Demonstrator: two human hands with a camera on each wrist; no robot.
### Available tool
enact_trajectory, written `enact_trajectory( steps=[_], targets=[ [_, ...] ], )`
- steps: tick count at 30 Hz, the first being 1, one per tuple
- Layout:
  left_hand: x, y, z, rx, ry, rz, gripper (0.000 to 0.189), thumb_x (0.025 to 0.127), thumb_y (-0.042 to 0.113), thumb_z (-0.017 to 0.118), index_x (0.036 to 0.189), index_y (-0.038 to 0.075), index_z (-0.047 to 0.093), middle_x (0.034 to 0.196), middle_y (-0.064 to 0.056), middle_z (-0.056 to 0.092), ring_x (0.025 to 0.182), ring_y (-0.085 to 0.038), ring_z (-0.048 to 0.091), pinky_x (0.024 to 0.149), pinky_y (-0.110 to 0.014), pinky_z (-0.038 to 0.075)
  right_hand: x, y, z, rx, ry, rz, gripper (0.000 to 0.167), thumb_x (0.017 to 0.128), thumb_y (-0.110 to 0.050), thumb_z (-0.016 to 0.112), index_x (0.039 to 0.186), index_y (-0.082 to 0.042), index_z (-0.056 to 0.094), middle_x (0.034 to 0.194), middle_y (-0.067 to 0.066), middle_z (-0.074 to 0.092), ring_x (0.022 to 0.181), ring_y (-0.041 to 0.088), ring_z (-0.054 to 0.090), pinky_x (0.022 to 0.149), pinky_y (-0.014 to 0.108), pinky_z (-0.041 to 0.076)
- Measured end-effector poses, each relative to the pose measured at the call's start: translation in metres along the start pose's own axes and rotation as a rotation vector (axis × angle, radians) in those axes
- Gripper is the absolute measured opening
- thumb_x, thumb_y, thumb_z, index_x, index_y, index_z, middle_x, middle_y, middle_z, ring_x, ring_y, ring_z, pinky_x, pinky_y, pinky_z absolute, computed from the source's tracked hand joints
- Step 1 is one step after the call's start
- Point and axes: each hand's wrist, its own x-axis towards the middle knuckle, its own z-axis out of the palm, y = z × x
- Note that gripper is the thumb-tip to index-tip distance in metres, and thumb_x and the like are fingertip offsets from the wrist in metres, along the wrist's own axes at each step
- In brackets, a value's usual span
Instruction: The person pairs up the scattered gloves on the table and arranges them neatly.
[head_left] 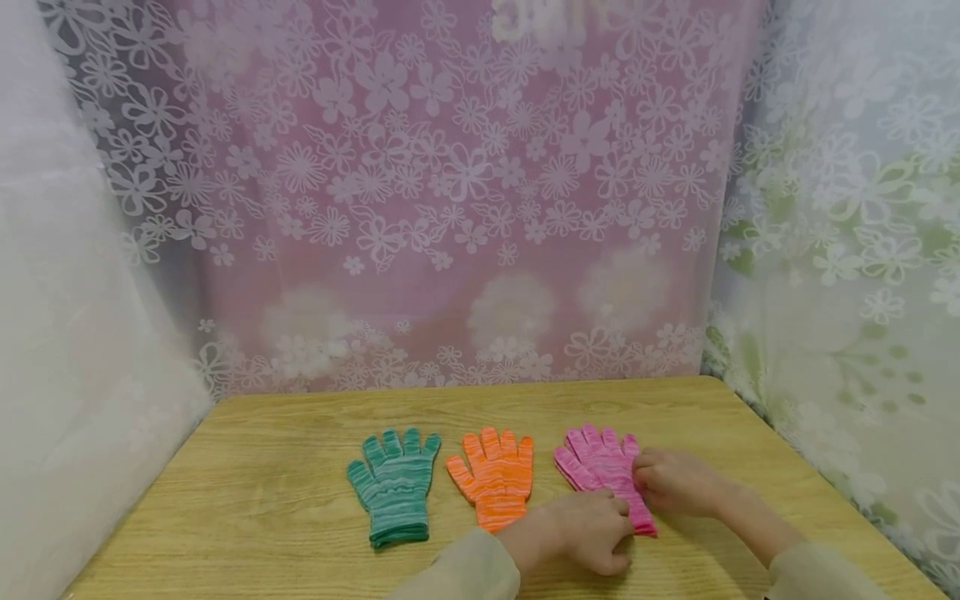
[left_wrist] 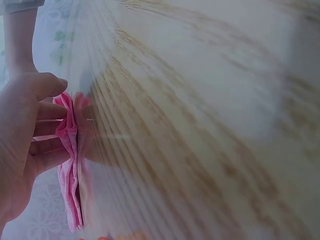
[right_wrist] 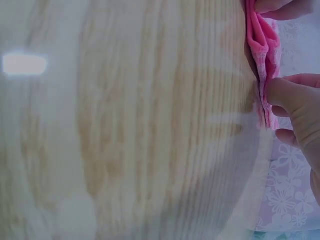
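A pink knitted glove (head_left: 606, 463) lies on the table at the right, fingers toward the back, with a second layer showing along its thumb. My left hand (head_left: 588, 529) reaches over its cuff end; in the left wrist view, the fingers rest against the pink fabric (left_wrist: 71, 150) and the thumb stands apart. At the glove's right edge is my right hand (head_left: 678, 482). The right wrist view shows that hand's thumb and fingers (right_wrist: 287, 97) pinching the edge of the glove, whose cuff (right_wrist: 261, 42) is folded.
An orange knitted glove (head_left: 498, 475) lies left of the pink one, its cuff partly behind my left wrist. Farther left is a green glove (head_left: 397, 487). All are on a wood-grain table (head_left: 255, 475) enclosed by flower-patterned curtains (head_left: 465, 208).
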Motion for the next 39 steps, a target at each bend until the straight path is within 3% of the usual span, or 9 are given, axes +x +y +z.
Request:
enact_trajectory(
  steps=[8, 18, 32, 35, 39],
  targets=[
    [-0.001, -0.001, 0.001, -0.017, 0.013, 0.004, 0.019, 0.088, 0.044, 0.054, 0.083, 0.026, 0.056, 0.085, 0.013, 0.046, 0.077, -0.002, 0.044, 0.071, -0.014, 0.035, -0.004, -0.002, -0.002, 0.028, 0.012, -0.013, 0.023, 0.060, -0.001, 0.074, 0.067, -0.018, 0.061, 0.076, -0.009, 0.053, 0.067, 0.004, 0.049, 0.058, 0.015, 0.039],
    [-0.002, -0.001, 0.003, -0.009, 0.022, 0.002, 0.017, 0.088, 0.044, 0.055, 0.085, 0.028, 0.058, 0.085, 0.013, 0.046, 0.077, -0.001, 0.044, 0.068, -0.013, 0.036, 0.004, -0.002, -0.008, 0.028, 0.026, 0.082, 0.021, 0.061, 0.001, 0.073, 0.067, -0.016, 0.061, 0.070, -0.008, 0.054, 0.061, 0.005, 0.051, 0.052, 0.018, 0.040],
    [-0.002, -0.001, 0.003, 0.000, 0.047, 0.013, 0.017, 0.087, 0.044, 0.055, 0.084, 0.027, 0.057, 0.084, 0.013, 0.045, 0.075, -0.001, 0.044, 0.067, -0.013, 0.037, 0.000, -0.003, -0.002, 0.032, -0.001, 0.117, 0.023, 0.063, -0.003, 0.073, 0.067, -0.019, 0.058, 0.072, -0.011, 0.050, 0.064, 0.004, 0.047, 0.054, 0.019, 0.039],
    [-0.002, -0.001, 0.004, 0.001, 0.039, 0.008, 0.018, 0.088, 0.045, 0.054, 0.084, 0.027, 0.057, 0.084, 0.013, 0.045, 0.076, -0.001, 0.044, 0.068, -0.013, 0.036, 0.003, -0.001, -0.003, 0.039, -0.023, 0.174, 0.020, 0.066, -0.003, 0.072, 0.067, -0.018, 0.060, 0.072, -0.010, 0.052, 0.065, 0.007, 0.049, 0.055, 0.022, 0.041],
    [-0.002, -0.001, 0.005, -0.010, 0.018, 0.001, 0.020, 0.089, 0.046, 0.053, 0.088, 0.027, 0.058, 0.085, 0.014, 0.046, 0.078, -0.001, 0.045, 0.070, -0.013, 0.036, 0.011, 0.003, -0.007, 0.068, -0.081, 0.365, 0.014, 0.073, -0.003, 0.071, 0.070, -0.016, 0.064, 0.073, -0.009, 0.056, 0.068, 0.011, 0.053, 0.058, 0.028, 0.045]
  ],
)
